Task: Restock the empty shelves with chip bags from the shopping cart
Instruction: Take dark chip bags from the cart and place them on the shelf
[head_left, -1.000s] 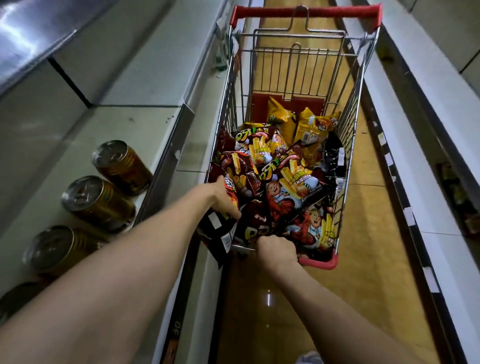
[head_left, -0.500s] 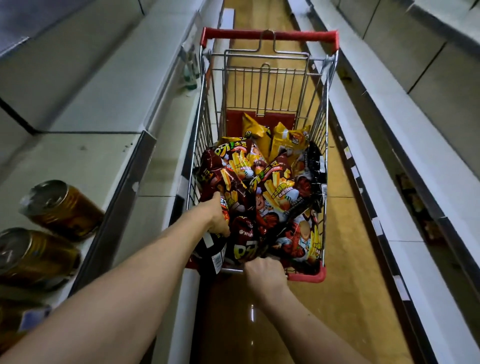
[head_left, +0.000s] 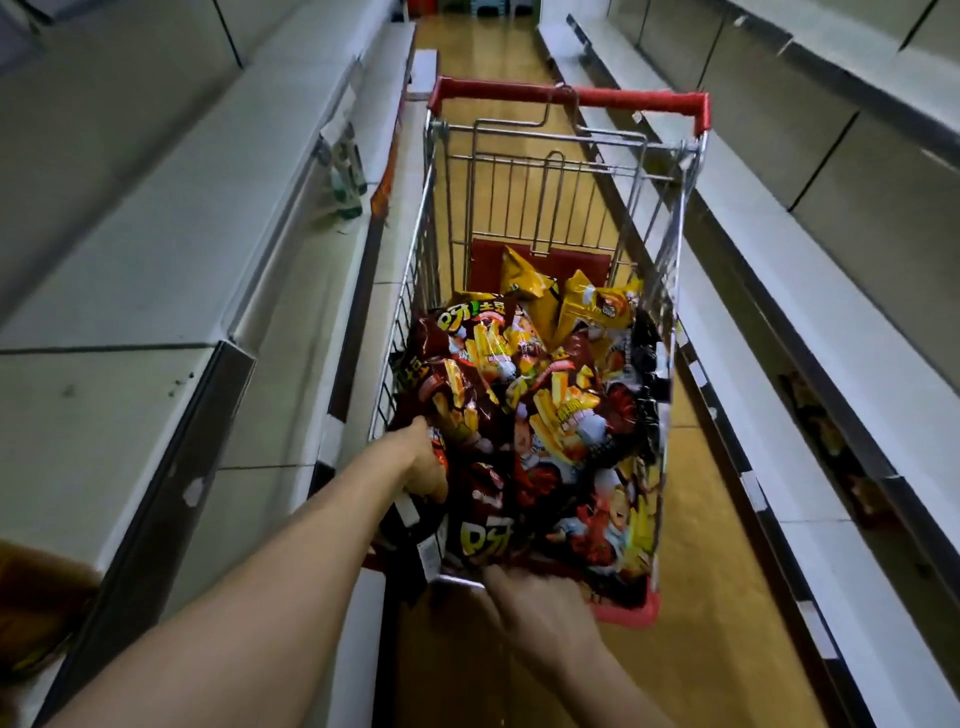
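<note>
Narrow aisle between bare shelves (head_left: 156, 260). Mid-pick: your left hand (head_left: 423, 467) grips a dark chip bag (head_left: 415, 530) at the near-left corner of the cart (head_left: 566, 98). Your right hand (head_left: 540, 597) is too blurred to tell. Likely next: lift the bag clear, leftward onto a shelf.

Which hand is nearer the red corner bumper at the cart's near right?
Right. The right hand sits at the near rim of the cart, just left of the red corner bumper. The left hand is farther off, inside the cart's left side, gripping a dark chip bag.

Chip bags (head_left: 561, 415) fill the cart (head_left: 571, 97), seemingly midway between left shelves (head_left: 104, 395) and right shelves (head_left: 753, 364).
</note>
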